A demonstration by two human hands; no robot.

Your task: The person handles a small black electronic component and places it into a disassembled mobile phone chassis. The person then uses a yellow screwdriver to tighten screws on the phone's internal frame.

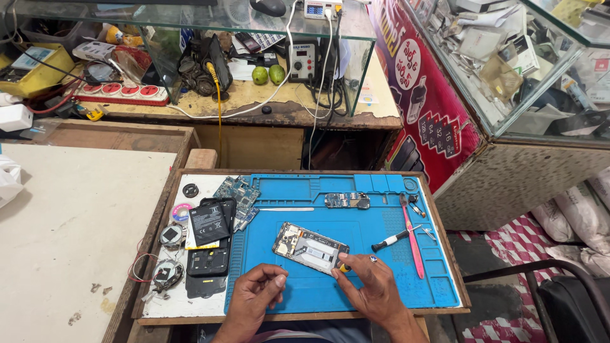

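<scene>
Head view is looking down on a blue work mat (381, 279) lying on a wooden tray, and everything below is placed relative to that mat. Near its middle an opened phone (310, 248) is lying tilted, its back cover off, showing a silver frame, a pale empty battery bay and darker circuit parts at the upper left end. The right hand (375, 289) is resting on the mat's lower part, its fingers pinching a small yellow-tipped tool (344, 267) against the phone's lower right corner. The left hand (257, 292) is sitting at the mat's lower left edge, fingers loosely curled and holding nothing, just short of the phone. Toward the mat's top edge a small circuit board (346, 201) is lying flat. On the mat's right side a pink-handled tool (413, 238) is lying lengthwise, with a black-handled screwdriver (391, 240) crossing beside it. Just off the mat's left edge a black battery (208, 223) is resting on dark phone covers, with another green circuit board (236, 190) above it.
</scene>
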